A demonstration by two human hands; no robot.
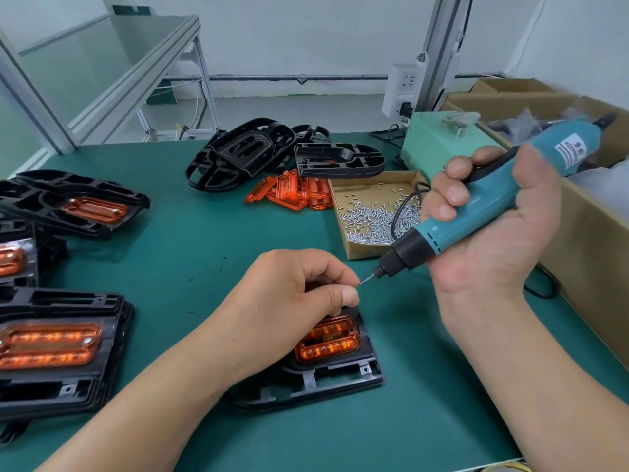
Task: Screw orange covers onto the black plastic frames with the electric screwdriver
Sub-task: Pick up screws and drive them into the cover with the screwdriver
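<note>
Your right hand (493,247) grips the electric screwdriver (429,235), tilted toward your left hand (299,294). That hand pinches, likely, a screw onto the bit, directly above the orange cover (328,342) seated in the near-centre black frame (340,379).

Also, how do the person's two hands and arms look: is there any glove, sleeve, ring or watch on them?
Both are bare. The left hand and the right hand wear no gloves, and no ring shows on the visible fingers. The left forearm and the right forearm carry no sleeve, watch or band up to the picture's edge. The visible nails are short.
</note>
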